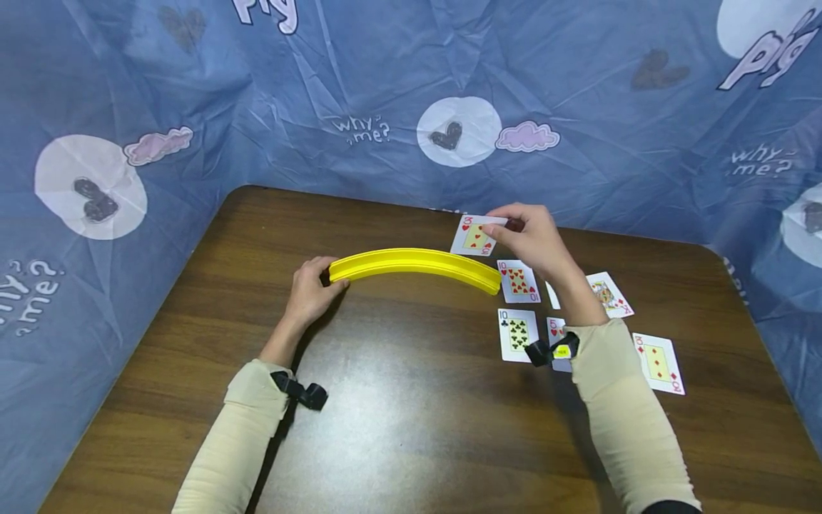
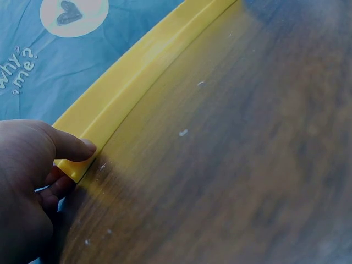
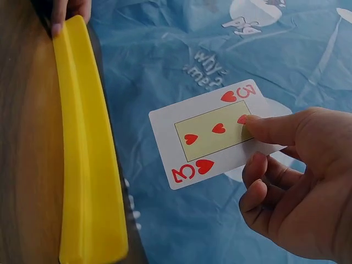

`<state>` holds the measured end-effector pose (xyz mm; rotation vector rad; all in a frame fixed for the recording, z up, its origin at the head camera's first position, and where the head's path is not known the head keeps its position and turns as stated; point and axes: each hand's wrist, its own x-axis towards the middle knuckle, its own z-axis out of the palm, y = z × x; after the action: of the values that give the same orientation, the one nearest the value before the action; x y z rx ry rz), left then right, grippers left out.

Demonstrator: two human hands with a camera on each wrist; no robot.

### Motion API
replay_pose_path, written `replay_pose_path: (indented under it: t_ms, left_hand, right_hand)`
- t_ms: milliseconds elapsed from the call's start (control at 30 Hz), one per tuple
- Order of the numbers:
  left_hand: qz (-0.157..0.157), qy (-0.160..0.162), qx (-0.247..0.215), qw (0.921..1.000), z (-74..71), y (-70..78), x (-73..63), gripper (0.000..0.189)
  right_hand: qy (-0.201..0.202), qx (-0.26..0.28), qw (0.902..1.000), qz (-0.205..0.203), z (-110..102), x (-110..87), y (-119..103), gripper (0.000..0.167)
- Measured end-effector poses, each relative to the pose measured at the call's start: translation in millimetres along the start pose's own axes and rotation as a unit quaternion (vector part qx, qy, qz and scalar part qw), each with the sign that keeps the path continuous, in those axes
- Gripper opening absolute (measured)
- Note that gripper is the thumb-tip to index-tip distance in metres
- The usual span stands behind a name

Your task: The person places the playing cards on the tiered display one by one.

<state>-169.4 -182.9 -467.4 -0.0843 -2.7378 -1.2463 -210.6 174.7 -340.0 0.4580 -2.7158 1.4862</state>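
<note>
A curved yellow card holder arcs across the far part of the wooden table. At its left end my left hand grips it, the thumb on the near side and fingers partly hidden beyond the edge. My right hand is raised near the holder's right end. It pinches a three of hearts by one edge, thumb on the printed face. In the right wrist view the card is apart from the holder, which shows no card in it.
Near the holder's right end lie a ten of hearts and a ten of clubs. A king, a diamonds card and a partly hidden five lie around the right forearm. Behind the table hangs a blue printed cloth.
</note>
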Motion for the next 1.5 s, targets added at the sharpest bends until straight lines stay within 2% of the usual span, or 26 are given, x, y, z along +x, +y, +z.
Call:
replay_pose_path:
  t_ms: [167, 367, 533, 800, 1133, 1500]
  left_hand:
    - [-0.008, -0.009, 0.002, 0.9999, 0.9, -0.3, -1.6, 0.036]
    - [-0.004, -0.002, -0.01, 0.9999, 1.5, 0.2, 0.1, 0.036]
    - [0.001, 0.002, -0.01, 0.9999, 0.0, -0.8, 1.7, 0.036]
    - [0.009, 0.01, -0.005, 0.9999, 1.3, -3.4, 1.9, 0.036]
    - [0.009, 0.007, -0.01, 0.9999, 0.5, -2.1, 2.3, 0.036]
    - [0.004, 0.002, -0.004, 1.0, 0.4, -2.5, 2.8, 0.035]
  right_hand:
    - [-0.016, 0.018, 0.9996, 0.014, 14.0, 3.8, 0.6, 0.023]
    - [-0.028, 0.01, 0.9995, 0.012, 26.5, 10.1, -1.1, 0.024]
    - [-0.038, 0.029, 0.9988, 0.013, 41.1, 17.4, -7.4, 0.023]
    - [-0.061, 0.044, 0.9972, -0.004, 65.5, 25.4, -15.0, 0.021]
    - [-0.067, 0.05, 0.9963, -0.02, 89.1, 36.9, -23.3, 0.021]
    - [-0.083, 0.036, 0.9955, -0.026, 119.9, 48.3, -36.0, 0.021]
